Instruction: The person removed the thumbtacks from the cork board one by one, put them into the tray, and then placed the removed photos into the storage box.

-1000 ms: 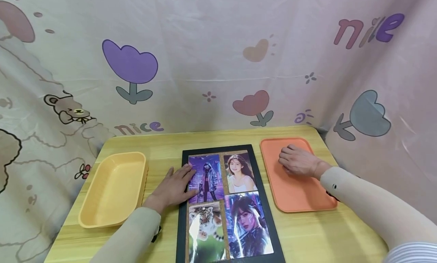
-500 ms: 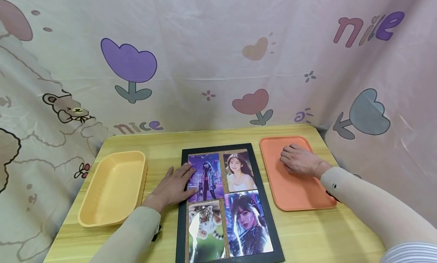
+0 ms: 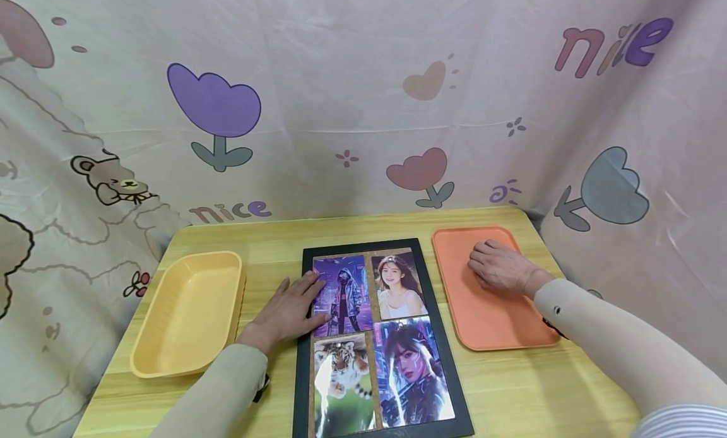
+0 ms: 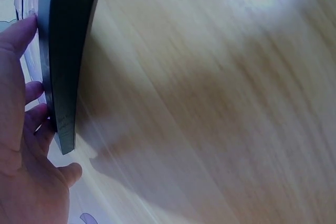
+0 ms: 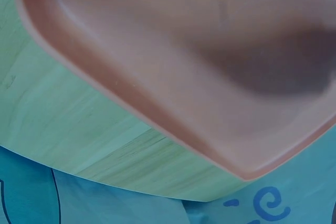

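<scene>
My left hand (image 3: pixel 286 315) rests on the left edge of a black-framed cork board (image 3: pixel 307 356), its fingers spread onto a purple photo of a hooded figure (image 3: pixel 346 293). In the left wrist view, the fingers (image 4: pixel 32 90) lie along the black frame (image 4: pixel 64 51). Pinned to the board are also a tiger photo (image 3: pixel 341 387), a portrait photo (image 3: pixel 400 293) and a photo of a figure in dark clothing (image 3: pixel 414 375). My right hand (image 3: pixel 502 267) rests on an orange tray (image 3: pixel 494 327), fingers loosely bent with their tips hidden. Nothing shows in its grasp.
A yellow basin (image 3: pixel 187 312) stands to the left on the wooden table (image 3: pixel 267 236). A patterned curtain (image 3: pixel 318 97) hangs behind and along both sides. In the right wrist view, the tray's corner (image 5: pixel 244 169) lies near the table's edge.
The view has tilted slightly, shifting everything a few pixels. My right hand has shifted very slightly on the tray; my left hand stays put on the board.
</scene>
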A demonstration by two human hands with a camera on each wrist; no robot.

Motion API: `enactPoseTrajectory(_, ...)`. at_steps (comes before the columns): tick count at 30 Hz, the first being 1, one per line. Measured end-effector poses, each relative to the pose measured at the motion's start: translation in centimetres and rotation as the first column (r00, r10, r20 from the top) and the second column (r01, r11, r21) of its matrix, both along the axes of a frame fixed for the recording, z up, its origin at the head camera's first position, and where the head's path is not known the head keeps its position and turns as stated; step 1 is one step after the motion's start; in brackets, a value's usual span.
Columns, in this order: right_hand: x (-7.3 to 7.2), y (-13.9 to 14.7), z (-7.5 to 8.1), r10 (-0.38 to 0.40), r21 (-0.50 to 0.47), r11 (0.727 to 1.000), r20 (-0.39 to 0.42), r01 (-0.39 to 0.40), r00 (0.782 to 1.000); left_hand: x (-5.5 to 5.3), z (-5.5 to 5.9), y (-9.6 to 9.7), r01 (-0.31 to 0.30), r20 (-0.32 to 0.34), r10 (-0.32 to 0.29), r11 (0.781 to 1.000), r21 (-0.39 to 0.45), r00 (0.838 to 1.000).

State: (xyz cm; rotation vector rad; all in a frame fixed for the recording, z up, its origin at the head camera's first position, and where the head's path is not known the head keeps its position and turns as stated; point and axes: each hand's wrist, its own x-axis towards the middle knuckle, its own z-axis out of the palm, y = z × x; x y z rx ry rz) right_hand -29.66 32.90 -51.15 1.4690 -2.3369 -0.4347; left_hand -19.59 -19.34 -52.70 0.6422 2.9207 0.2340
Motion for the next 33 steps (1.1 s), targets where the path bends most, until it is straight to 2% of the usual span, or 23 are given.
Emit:
enactPoseTrajectory(10,0.1,0.0,0.0,-0.030,-0.024,0.999,0.041,0.031,0.999,0.0,0.0,-0.1,0.002,-0.002,-0.002,1.000,0.011,1.000)
enactPoseTrajectory(17,0.3,-0.2,-0.2,-0.060,-0.017,0.998,0.039,0.061,0.997,-0.1,0.0,0.0,-0.002,0.011,0.002,1.000,0.020,1.000)
enactPoseTrajectory(21,0.5,-0.6,-0.3,-0.090,-0.060,0.994,0.046,0.092,0.995,-0.1,0.0,0.0,-0.008,0.025,0.007,0.999,0.042,1.000)
enactPoseTrajectory(28,0.8,-2.2,-0.6,-0.175,-0.142,0.973,0.067,0.183,0.982,-0.2,0.2,0.0,-0.015,0.032,0.013,0.997,0.073,0.999)
enactPoseTrajectory(33,1.4,-4.1,-0.7,-0.242,-0.201,0.945,0.090,0.256,0.966,-0.1,0.2,0.2,-0.028,0.035,0.025,0.996,0.082,0.999)
